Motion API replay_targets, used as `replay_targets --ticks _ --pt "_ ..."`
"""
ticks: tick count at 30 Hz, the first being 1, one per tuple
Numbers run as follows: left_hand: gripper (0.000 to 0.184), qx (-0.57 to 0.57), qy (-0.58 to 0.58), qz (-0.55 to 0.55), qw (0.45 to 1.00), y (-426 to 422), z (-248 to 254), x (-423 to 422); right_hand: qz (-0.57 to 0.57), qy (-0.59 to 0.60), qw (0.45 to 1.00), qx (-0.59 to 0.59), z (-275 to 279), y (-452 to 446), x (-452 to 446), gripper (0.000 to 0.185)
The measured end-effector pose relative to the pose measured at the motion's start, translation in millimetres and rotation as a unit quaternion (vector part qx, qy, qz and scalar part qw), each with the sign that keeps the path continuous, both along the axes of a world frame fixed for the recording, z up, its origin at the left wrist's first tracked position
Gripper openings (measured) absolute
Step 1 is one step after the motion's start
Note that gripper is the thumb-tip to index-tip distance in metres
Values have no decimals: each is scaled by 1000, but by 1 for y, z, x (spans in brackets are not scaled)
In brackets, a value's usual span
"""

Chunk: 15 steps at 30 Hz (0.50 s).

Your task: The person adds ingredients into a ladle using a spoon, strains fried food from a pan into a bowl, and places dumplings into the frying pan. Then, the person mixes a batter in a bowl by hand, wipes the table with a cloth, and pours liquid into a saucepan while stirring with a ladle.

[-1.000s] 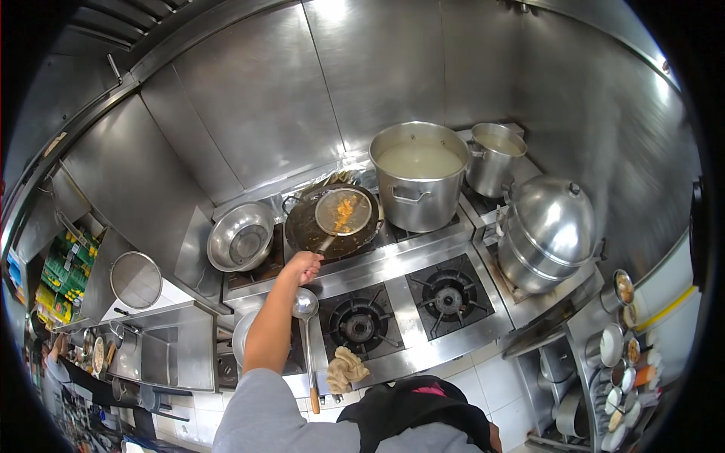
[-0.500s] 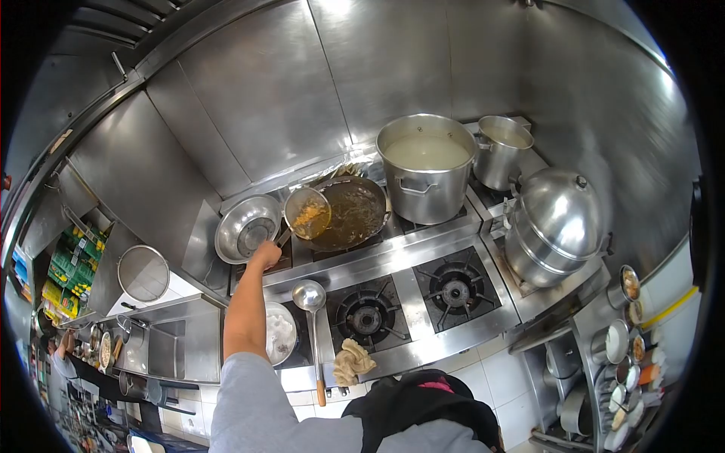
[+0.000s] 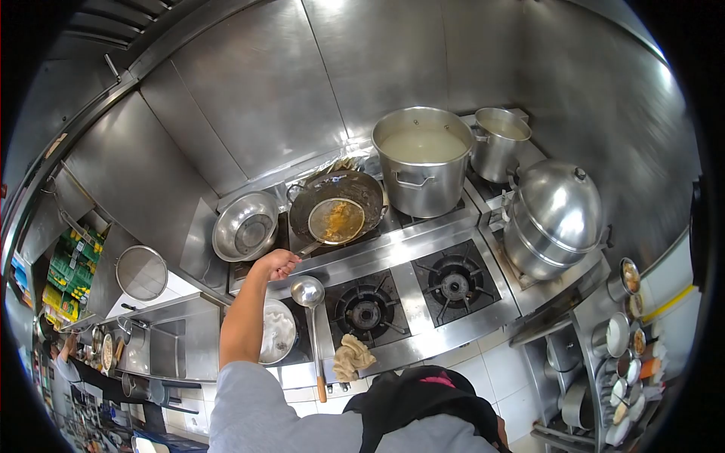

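Note:
My left hand [image 3: 279, 264] is closed around the handle of a round mesh strainer [image 3: 321, 224], which holds orange-brown bits. The strainer is over the near part of a dark wok [image 3: 362, 189] on the back burner, and some liquid shows in the wok. Just left of the wok sits a steel bowl [image 3: 240, 240] with holes in its base. Nearer to me, a long-handled ladle [image 3: 309, 293] lies beside a bowl with white contents [image 3: 278, 332]. My right hand is out of view.
Right of the wok stand a large pot [image 3: 421, 181] of pale liquid, a smaller pot [image 3: 497, 155] and a domed steamer [image 3: 555, 219]. A crumpled cloth [image 3: 352, 358] lies at the stove's front edge. Another strainer [image 3: 142, 272] is at the left, and a person [image 3: 64, 362] is far left.
Half a second ago the strainer was at the wok's left edge, by the steel bowl. It has moved right and is over the near part of the wok, still in my left hand.

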<state>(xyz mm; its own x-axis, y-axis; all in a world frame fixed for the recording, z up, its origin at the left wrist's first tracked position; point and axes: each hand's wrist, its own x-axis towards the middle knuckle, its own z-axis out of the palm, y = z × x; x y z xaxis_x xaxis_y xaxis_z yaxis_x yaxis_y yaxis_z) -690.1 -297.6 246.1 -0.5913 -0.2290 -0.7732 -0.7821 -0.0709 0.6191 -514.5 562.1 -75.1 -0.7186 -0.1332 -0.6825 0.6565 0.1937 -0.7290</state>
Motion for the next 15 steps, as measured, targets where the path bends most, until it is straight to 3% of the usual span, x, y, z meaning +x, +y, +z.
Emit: replay_targets --ticks 6,8,9,12,15 --pt "8 102 52 69 991 27 -4 -2 -7 -12 1000 5 -12 -6 -3 41" --pt "8 121 71 82 987 30 -6 -5 -186 -198 962 3 -60 -4 -11 41" --pt "7 132 71 103 983 32 -2 -8 -186 -198 963 3 -49 -5 -12 41" --pt "6 114 87 126 982 23 5 -20 -25 -66 997 30 -27 -5 -16 42" --pt "18 8 103 150 983 3 10 -31 -61 -116 990 48 -26 -9 -22 42"
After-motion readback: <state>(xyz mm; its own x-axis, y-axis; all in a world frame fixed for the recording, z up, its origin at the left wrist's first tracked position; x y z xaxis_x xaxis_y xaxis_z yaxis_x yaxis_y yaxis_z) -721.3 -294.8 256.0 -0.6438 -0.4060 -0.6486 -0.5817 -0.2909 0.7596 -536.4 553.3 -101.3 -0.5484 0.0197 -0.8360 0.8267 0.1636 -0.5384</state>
